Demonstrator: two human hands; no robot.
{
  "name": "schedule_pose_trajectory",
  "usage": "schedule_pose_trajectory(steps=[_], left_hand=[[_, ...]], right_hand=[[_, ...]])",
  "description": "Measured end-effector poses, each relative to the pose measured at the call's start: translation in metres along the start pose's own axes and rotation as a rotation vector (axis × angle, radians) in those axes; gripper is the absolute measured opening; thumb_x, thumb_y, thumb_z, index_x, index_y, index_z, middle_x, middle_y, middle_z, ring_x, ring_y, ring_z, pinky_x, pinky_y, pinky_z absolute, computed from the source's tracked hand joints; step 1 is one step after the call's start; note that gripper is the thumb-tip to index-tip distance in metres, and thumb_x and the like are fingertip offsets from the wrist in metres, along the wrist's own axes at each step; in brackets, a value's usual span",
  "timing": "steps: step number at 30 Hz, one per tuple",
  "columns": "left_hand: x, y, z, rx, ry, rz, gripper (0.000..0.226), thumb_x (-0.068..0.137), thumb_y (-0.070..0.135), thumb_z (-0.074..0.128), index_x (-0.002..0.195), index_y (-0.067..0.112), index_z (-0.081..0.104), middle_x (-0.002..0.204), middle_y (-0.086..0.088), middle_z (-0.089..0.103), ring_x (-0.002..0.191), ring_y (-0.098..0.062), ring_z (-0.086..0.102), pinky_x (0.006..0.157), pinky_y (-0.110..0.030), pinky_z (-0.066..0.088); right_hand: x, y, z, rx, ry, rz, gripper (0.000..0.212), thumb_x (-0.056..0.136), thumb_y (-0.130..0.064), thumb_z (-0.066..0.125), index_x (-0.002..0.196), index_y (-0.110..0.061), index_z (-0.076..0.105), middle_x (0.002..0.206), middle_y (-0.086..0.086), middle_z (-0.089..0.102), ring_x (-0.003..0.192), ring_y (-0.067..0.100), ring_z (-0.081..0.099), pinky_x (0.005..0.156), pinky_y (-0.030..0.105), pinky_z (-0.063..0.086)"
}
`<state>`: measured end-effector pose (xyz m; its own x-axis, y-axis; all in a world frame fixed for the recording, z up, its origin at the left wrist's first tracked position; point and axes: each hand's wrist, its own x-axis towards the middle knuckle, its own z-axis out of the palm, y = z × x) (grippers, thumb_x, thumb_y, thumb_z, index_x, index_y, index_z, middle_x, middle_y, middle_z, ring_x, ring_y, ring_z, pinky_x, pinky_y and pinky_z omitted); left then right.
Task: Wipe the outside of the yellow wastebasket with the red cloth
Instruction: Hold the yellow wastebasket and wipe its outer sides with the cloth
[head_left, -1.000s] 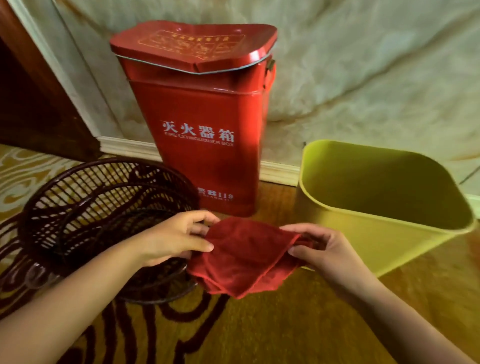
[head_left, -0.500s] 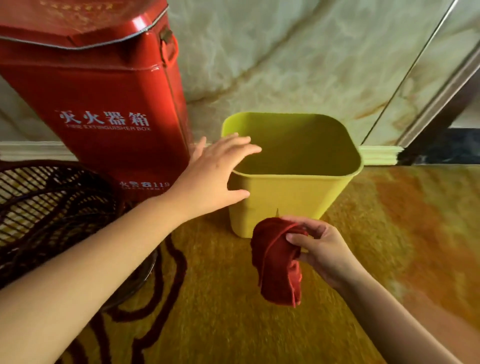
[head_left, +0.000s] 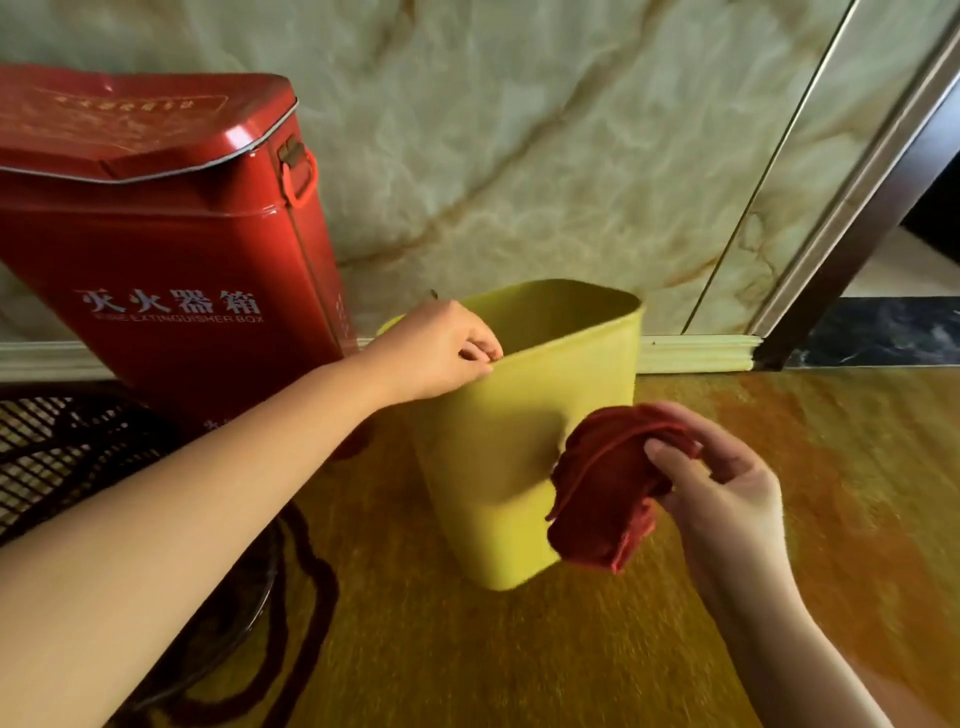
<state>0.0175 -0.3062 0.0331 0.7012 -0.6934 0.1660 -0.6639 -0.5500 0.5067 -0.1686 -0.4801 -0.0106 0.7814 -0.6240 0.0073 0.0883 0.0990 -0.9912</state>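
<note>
Marble-veined wall (head_left: 519, 130) behind, patterned gold carpet (head_left: 467, 649) underfoot. Yellow wastebasket (head_left: 498, 467) upright near baseboard, just beside red fire extinguisher box (head_left: 156, 249), w/ dark wicker basket (head_left: 62, 457) at far left edge. Left hand (head_left: 441, 353) clamped on near-left rim of wastebasket, fingers (head_left: 480, 351) curled over lip, thumb outside, steadying it. Right hand (head_left: 727, 493) holding red cloth (head_left: 608, 499) bunched into a wad, thumb (head_left: 675, 454) on top, fingers wrapped beneath. Cloth at front-right wall of wastebasket, roughly mid-height; touching or just shy, can't tell from this angle, though wall looks slightly dented beside it.

Progress, by judgement: very early. Setup done: cloth gathered, wastebasket braced. Wiping itself at most just starting on front face. Left to do: rest of front, both sides, back wall facing the marble, prob. rim & base too, which would need turning the wastebasket.

Vs. half a sec ago: left hand then open, fingers spread above rim, now gripping it. Cloth then dangling loose from right hand, clear of wastebasket & in front of it; now balled up & raised against the wall. Vs. a full sec ago: both hands then on cloth, spreading it, wastebasket untouched off to right.
</note>
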Motion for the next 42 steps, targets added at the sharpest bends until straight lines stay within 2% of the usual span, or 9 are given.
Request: schedule_pose_trajectory(steps=[7,10,16,24,29,30,31,34,42], left_hand=[[-0.002,-0.036,-0.025,-0.1,-0.16,-0.153,0.044,0.073,0.001,0.065,0.113,0.019,0.063,0.102,0.0,0.07,0.085,0.001,0.062,0.075,-0.013,0.048],[-0.015,-0.058,-0.033,-0.139,-0.348,-0.213,0.073,0.073,-0.01,0.052,0.131,0.033,0.041,0.091,0.005,0.07,0.076,-0.007,0.055,0.075,-0.027,0.045],[-0.022,-0.078,-0.035,-0.112,-0.431,-0.15,0.088,0.078,-0.005,0.054,0.122,0.061,0.016,0.137,0.025,0.036,0.103,0.006,0.05,0.089,-0.012,0.04],[-0.019,-0.069,-0.027,0.013,-0.425,-0.039,0.087,0.08,0.006,0.06,0.132,0.056,0.01,0.141,0.025,0.029,0.101,0.024,0.042,0.082,0.009,0.027],[-0.013,-0.069,-0.026,0.037,-0.359,-0.023,0.086,0.078,0.006,0.062,0.134,0.05,0.014,0.08,0.03,0.037,0.058,0.015,0.047,0.061,0.003,0.033],[-0.011,-0.072,-0.027,0.056,-0.347,-0.038,0.087,0.078,0.008,0.063,0.132,0.053,0.013,0.106,0.024,0.025,0.052,0.007,0.044,0.055,-0.001,0.034],[-0.011,-0.077,-0.028,0.054,-0.338,-0.075,0.088,0.077,0.01,0.064,0.13,0.056,0.012,0.07,0.029,0.062,0.047,0.001,0.04,0.049,-0.005,0.033],[-0.02,-0.091,-0.031,-0.022,-0.354,-0.194,0.087,0.077,0.015,0.066,0.129,0.06,0.014,0.043,0.009,0.035,0.043,-0.005,0.027,0.042,-0.014,0.026],[-0.01,-0.092,-0.028,-0.1,-0.396,-0.182,0.087,0.079,0.012,0.064,0.126,0.065,0.014,0.044,0.009,0.042,0.047,-0.005,0.032,0.044,-0.023,0.031]], right_hand=[[0.046,0.018,0.078,-0.411,-0.387,-0.21,0.055,0.087,-0.016,0.058,0.136,-0.033,0.04,0.117,-0.014,0.064,0.102,-0.007,0.056,0.094,0.024,0.048],[0.061,0.055,0.09,-0.771,-0.341,-0.551,0.052,0.085,-0.013,0.056,0.133,-0.031,0.046,0.13,-0.003,0.06,0.12,0.012,0.051,0.103,0.031,0.029],[0.074,0.116,0.087,-1.036,-0.338,-0.558,0.068,0.08,-0.074,0.029,0.139,-0.056,0.0,0.157,-0.005,-0.016,0.142,0.025,-0.026,0.107,0.065,-0.013],[0.054,0.123,0.098,-0.677,-0.303,-0.45,0.064,0.088,-0.065,0.015,0.145,-0.041,-0.002,0.156,-0.017,-0.017,0.145,0.009,-0.013,0.112,0.051,-0.008],[0.113,0.116,0.096,-0.86,-0.399,-0.735,0.058,0.087,-0.064,0.028,0.141,-0.05,0.011,0.158,-0.015,-0.006,0.146,0.017,-0.009,0.111,0.062,0.0],[0.126,0.116,0.094,-0.864,-0.37,-0.627,0.059,0.084,-0.067,0.031,0.138,-0.056,0.009,0.158,-0.013,-0.006,0.146,0.017,-0.011,0.111,0.061,-0.001],[0.134,0.119,0.09,-0.84,-0.318,-0.458,0.058,0.083,-0.067,0.034,0.134,-0.061,0.006,0.158,-0.011,-0.006,0.145,0.016,-0.013,0.111,0.061,-0.002],[0.125,0.137,0.07,-0.811,-0.181,-0.089,0.057,0.089,-0.053,0.042,0.129,-0.059,0.002,0.16,-0.003,-0.002,0.145,0.014,-0.01,0.112,0.064,0.005],[0.079,0.107,0.139,-0.755,-0.391,-0.623,0.052,0.09,-0.061,0.023,0.14,-0.054,0.01,0.158,-0.013,0.003,0.145,0.005,-0.005,0.112,0.045,0.004]])
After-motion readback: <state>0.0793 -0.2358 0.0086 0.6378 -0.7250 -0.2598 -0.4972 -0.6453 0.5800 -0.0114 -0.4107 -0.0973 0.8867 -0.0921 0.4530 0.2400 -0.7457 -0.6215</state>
